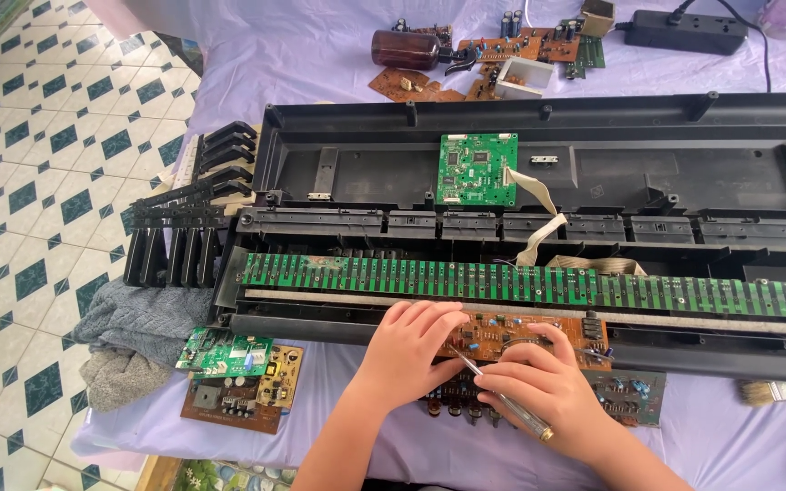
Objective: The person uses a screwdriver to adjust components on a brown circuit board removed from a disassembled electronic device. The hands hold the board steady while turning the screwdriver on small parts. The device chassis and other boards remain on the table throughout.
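A brown circuit board (525, 332) studded with small components lies flat at the worktop's near edge against the opened keyboard casing, with a clear-handled screwdriver (502, 400) slanting across it.

Both forearms reach in from the lower edge, hands close together. The left hand (411, 350) lies palm-down, fingers curled. The right hand (539, 386) is closed in a pen-like grip.

the tabletop (302, 55), draped in lilac cloth, carries an opened black keyboard casing (520, 173), loose circuit boards (238, 373), a grey towel (134, 332), a brown bottle (407, 48), a power strip (689, 32) and a brush (770, 392).
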